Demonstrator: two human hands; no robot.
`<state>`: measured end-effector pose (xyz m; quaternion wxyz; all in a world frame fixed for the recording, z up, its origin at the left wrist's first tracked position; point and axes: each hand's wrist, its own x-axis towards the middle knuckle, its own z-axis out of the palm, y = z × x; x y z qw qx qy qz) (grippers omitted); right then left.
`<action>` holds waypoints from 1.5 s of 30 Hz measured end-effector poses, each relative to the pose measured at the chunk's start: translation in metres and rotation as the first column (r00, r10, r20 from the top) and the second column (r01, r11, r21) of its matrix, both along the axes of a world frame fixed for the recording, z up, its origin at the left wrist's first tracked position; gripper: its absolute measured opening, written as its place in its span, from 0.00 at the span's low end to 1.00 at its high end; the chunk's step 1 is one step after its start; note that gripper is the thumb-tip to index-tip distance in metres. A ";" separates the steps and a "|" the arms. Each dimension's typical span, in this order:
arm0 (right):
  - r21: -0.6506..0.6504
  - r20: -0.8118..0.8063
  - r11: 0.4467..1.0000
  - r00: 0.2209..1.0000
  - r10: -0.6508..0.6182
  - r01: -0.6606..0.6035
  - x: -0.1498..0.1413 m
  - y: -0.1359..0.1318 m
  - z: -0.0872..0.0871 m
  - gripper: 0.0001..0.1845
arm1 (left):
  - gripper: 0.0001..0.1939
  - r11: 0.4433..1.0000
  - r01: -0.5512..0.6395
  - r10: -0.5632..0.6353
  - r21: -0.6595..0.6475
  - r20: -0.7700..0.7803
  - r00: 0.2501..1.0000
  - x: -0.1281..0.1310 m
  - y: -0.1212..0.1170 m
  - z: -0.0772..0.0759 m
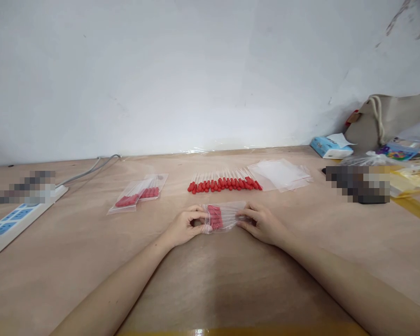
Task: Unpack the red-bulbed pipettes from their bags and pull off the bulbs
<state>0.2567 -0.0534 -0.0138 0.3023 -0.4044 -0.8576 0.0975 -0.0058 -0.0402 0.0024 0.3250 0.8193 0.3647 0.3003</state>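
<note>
Between my two hands a clear plastic bag lies sideways, holding several droppers with red bulbs and thin clear tubes. My left hand pinches the bag's left end, beside the red bulbs. At the other end, fingers of my right hand grip the bag near the tube tips. Just beyond the hands, a row of loose droppers lies with the red bulbs towards me. Two filled bags rest to the left, partly overlapping. Flat bags are piled to the right of the row.
A white power strip with a grey cable is at the left. On the right are a blue tissue pack, a blurred-out dark object, a beige bag and yellow-edged plastic packaging. A white wall backs the wooden table.
</note>
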 end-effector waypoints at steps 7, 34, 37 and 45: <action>-0.036 -0.011 0.999 1.000 -0.005 0.005 -0.001 -0.001 0.001 0.10 | 0.15 0.964 0.096 -0.052 0.247 -0.181 0.982 0.001 -0.005 0.002; -0.062 0.045 0.997 0.998 -0.039 0.041 0.005 0.002 0.002 0.17 | 0.07 0.964 0.113 -0.047 0.240 -0.265 0.963 -0.010 0.001 0.013; -0.067 0.047 0.996 0.998 -0.048 0.051 0.005 0.002 0.003 0.17 | 0.07 0.991 0.020 0.017 0.129 -0.275 0.961 -0.024 0.007 0.020; -0.074 0.048 0.995 0.997 -0.057 0.061 0.005 0.003 0.000 0.17 | 0.10 0.998 -0.060 0.054 -0.004 -0.403 0.913 -0.042 0.013 0.037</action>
